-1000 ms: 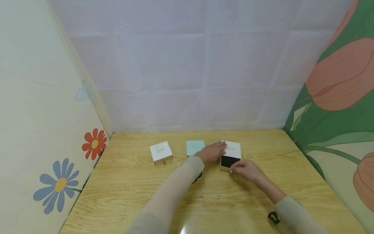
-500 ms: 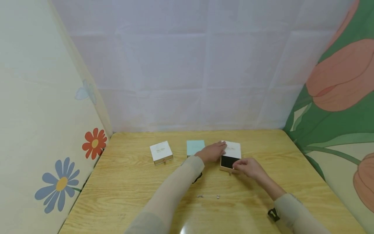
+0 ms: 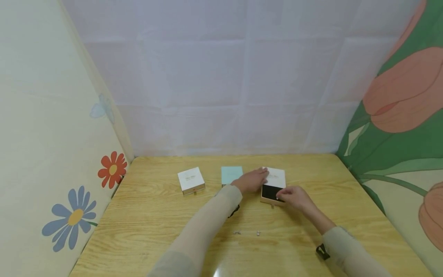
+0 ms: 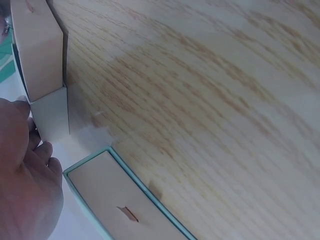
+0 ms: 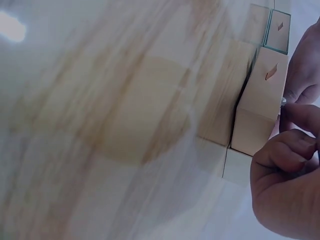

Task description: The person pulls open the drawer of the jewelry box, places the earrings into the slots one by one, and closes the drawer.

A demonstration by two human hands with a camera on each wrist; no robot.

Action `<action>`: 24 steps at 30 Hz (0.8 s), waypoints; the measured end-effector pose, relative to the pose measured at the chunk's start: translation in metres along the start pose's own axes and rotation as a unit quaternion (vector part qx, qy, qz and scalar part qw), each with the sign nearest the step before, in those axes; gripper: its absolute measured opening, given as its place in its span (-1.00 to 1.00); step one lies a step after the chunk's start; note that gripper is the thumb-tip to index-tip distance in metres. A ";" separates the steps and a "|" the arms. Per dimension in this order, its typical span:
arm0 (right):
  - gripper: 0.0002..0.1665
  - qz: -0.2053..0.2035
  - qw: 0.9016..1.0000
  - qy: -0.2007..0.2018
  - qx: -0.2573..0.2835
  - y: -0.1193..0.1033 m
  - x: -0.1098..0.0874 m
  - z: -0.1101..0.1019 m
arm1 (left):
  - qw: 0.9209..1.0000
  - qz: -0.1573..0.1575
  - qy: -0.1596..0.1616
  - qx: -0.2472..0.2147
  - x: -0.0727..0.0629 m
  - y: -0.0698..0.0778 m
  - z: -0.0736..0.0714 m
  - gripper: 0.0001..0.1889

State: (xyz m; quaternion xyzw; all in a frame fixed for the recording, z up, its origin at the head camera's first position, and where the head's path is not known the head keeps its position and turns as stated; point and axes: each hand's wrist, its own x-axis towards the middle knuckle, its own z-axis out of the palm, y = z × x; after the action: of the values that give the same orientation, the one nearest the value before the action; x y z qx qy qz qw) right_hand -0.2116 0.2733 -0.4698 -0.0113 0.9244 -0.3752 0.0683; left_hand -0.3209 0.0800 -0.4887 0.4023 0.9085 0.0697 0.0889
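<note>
A white drawer-style gift box (image 3: 274, 177) stands at the right of the row, its drawer pulled out toward me and showing a black insert (image 3: 271, 191). My left hand (image 3: 251, 181) rests on the box's upper left with fingers laid over its top; in the left wrist view the fingers of the left hand (image 4: 30, 175) lie against the sleeve. Over the drawer's right side, my right hand (image 3: 295, 198) pinches a small shiny piece of jewellery (image 5: 283, 101) between thumb and fingertip. Its exact kind is too small to tell.
A mint-green box (image 3: 231, 174) stands beside my left forearm, partly hidden by the hand. Farther left is another white box (image 3: 191, 180) with its drawer in. Two small silvery pieces, left (image 3: 237, 232) and right (image 3: 258, 233), lie near the front of the wooden table (image 3: 138, 231).
My right hand has shifted a little up and right, from the drawer's front edge to over the black insert, uncovering the pull tab. The left hand stays on the box.
</note>
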 end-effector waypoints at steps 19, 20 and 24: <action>-0.78 -0.022 0.998 0.024 -0.049 0.003 0.008 0.007 | 1.000 0.001 -0.005 -0.006 -0.003 0.001 -0.004 -0.41; -0.77 -0.021 0.998 0.023 -0.050 0.002 0.008 0.007 | 1.000 0.001 -0.005 -0.006 -0.003 0.001 -0.004 -0.41; -0.78 -0.024 0.998 0.020 -0.060 0.001 0.009 0.008 | 1.000 0.002 -0.004 -0.009 -0.004 0.002 -0.004 -0.41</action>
State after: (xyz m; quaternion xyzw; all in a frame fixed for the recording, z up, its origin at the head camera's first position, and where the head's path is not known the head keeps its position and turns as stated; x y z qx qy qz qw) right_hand -0.2191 0.2683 -0.4773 -0.0297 0.9459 -0.3205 0.0399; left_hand -0.3179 0.0780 -0.4837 0.4036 0.9067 0.0766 0.0959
